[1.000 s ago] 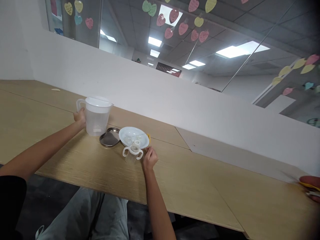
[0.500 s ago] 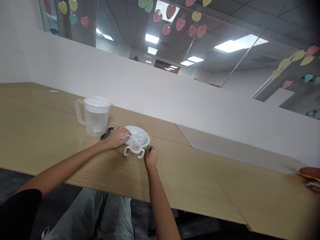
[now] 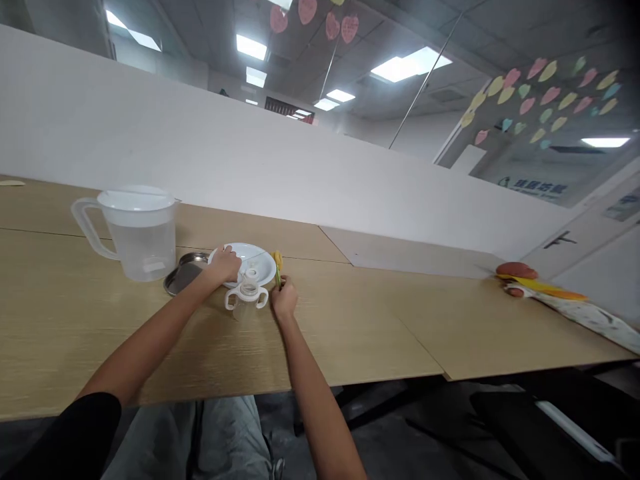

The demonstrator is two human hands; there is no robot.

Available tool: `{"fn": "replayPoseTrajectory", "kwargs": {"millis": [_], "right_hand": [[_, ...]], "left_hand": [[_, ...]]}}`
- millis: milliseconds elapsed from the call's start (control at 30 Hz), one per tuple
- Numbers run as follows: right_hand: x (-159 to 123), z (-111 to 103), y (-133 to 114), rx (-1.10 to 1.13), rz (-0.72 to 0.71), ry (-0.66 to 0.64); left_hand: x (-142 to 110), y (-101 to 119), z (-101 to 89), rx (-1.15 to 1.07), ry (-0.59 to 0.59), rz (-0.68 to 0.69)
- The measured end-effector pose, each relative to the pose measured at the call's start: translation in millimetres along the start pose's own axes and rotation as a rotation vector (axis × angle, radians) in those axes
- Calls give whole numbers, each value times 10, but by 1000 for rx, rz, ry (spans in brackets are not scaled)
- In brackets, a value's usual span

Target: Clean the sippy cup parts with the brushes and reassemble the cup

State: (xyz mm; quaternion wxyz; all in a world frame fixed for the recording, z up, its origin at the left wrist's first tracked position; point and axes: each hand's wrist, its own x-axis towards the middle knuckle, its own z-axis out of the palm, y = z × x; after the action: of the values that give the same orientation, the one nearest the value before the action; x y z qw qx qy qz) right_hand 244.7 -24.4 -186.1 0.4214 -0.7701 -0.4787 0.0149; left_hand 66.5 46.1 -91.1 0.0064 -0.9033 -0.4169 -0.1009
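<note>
My left hand [image 3: 226, 265] is over the left side of a white plate [image 3: 267, 257], its fingers curled in; what they hold, if anything, is hidden. Small clear and white parts [image 3: 251, 273] lie in the plate. In front of it stands a clear open-topped bottle [image 3: 246, 305] with a white two-handled collar [image 3: 233, 298]. My right hand [image 3: 285, 298] is closed around the green stem of a yellow-headed tool [image 3: 278, 260], held upright at the plate's right edge. Beside my left wrist lies a round metal tray [image 3: 175, 283], partly covered by my forearm.
A translucent pitcher [image 3: 143, 237] with a handle stands left of the tray on the wooden table [image 3: 350, 327]. A low white wall [image 3: 250, 163] runs along the back. An orange, yellow and patterned bundle [image 3: 550, 293] lies at the far right end.
My view has turned to the right, so things appear further left. My left hand has gone from fingers stretched over the plate to curled. My right hand still grips the yellow-headed tool.
</note>
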Motion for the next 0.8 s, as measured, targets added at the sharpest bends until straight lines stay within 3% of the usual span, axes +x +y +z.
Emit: {"fn": "replayPoseTrajectory", "kwargs": {"millis": [433, 667, 733, 800], "right_hand": [[-14, -3, 28, 47, -11, 32], [-30, -30, 9, 63, 18, 68], [-37, -57, -13, 86, 14, 96], [-46, -83, -41, 150, -23, 164]], "left_hand": [[-79, -81, -359, -109, 28, -78], [-94, -65, -500, -171, 160, -154], [-88, -67, -519, -293, 241, -206], [-78, -65, -520, -568, 341, -255]]}}
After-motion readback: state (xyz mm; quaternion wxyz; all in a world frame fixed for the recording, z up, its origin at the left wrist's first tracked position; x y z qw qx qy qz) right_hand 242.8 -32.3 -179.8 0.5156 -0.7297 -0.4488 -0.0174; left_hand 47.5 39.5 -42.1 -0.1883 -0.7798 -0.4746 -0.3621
